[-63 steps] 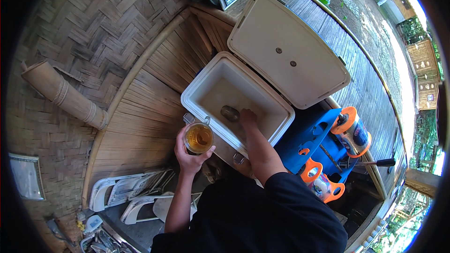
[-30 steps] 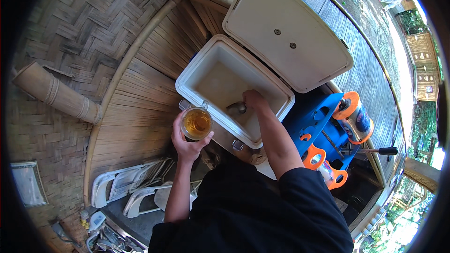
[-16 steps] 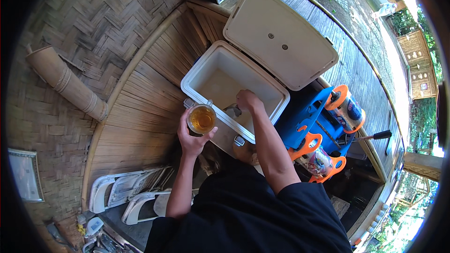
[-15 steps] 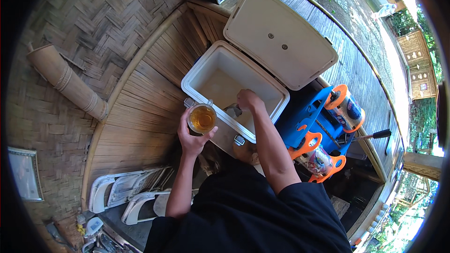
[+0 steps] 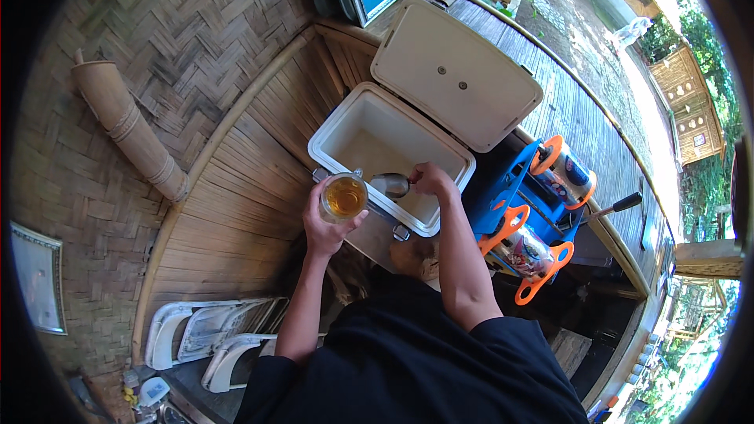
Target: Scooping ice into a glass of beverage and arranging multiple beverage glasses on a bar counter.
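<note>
Woven bamboo walls, open white cooler. Left hand grips amber-filled glass; right hand clenched on metal scoop.

The right hand has lifted the metal scoop toward the glass.

Bright daylight from right, fisheye-bent edges, sharp.

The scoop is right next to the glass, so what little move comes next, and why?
Probably tip the metal scoop over the glass mug. The right hand holds the scoop just above the open white cooler, its bowl beside the mug's rim, and the left hand holds the mug of amber drink close by.
</note>
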The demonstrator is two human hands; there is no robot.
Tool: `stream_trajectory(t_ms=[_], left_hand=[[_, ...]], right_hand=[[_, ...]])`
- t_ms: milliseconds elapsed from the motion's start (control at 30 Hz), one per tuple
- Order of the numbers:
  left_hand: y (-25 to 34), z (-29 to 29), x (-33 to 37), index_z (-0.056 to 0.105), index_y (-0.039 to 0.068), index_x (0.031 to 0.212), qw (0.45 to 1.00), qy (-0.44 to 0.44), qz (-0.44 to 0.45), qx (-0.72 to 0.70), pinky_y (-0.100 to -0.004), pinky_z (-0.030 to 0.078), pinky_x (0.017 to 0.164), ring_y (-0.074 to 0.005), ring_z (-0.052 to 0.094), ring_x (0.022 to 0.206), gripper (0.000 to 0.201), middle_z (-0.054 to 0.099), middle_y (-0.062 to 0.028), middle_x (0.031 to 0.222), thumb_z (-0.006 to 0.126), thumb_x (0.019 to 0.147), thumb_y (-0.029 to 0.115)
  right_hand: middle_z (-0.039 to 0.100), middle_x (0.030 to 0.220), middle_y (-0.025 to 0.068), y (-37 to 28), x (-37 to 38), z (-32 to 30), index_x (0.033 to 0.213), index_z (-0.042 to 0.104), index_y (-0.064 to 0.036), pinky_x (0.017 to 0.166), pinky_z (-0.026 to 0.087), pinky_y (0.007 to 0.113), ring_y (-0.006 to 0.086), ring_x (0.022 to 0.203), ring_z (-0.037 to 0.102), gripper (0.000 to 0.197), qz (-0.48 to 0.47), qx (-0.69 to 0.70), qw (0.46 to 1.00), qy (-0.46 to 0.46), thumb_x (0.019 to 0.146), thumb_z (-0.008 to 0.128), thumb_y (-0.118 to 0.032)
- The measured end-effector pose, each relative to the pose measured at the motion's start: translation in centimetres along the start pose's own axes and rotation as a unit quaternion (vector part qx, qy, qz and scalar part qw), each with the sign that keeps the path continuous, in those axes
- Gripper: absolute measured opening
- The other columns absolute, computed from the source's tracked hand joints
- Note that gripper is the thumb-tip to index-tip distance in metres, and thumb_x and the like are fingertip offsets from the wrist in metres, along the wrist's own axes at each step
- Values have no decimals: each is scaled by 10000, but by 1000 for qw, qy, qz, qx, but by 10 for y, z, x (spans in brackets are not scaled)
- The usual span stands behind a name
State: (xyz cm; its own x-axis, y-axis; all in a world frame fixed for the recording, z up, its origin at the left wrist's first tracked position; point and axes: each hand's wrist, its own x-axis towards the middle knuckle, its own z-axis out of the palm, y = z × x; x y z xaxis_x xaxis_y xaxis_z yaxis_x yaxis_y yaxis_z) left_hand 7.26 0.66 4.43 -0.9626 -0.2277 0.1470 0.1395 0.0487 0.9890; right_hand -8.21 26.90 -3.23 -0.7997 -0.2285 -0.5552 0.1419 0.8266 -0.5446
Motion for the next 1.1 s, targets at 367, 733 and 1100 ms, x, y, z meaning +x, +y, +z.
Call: stream_trajectory(t_ms=[367, 733, 1100], left_hand=[[-7, -20, -5, 473, -42, 1441, 996, 6, 33, 79, -404, 482, 1109, -228, 613, 1254, 924, 624, -139, 1344, 964, 712, 243], [-7, -10, 1, 528, -38, 1395, 995, 18, 28, 90, -395, 499, 1078, -224, 627, 1224, 875, 652, -137, 1303, 969, 704, 268], [-17, 13, 17, 559, 16, 1370, 992, 46, 46, 106, -403, 520, 999, -259, 660, 1169, 878, 682, -142, 1260, 989, 659, 300]], right_hand=[[754, 964, 101, 24, 50, 39, 1110, 710, 11, 721, 540, 334, 176, 822, 676, 229, -99, 206, 973, 21, 888, 754, -25], [775, 1014, 172, -36, -19, -9, 1085, 724, 34, 844, 559, 374, 257, 948, 734, 218, -95, 211, 966, 117, 876, 730, -24], [770, 1011, 154, -96, -140, -73, 1113, 712, 27, 857, 547, 373, 243, 915, 720, 234, -127, 135, 974, 129, 897, 725, -62]])
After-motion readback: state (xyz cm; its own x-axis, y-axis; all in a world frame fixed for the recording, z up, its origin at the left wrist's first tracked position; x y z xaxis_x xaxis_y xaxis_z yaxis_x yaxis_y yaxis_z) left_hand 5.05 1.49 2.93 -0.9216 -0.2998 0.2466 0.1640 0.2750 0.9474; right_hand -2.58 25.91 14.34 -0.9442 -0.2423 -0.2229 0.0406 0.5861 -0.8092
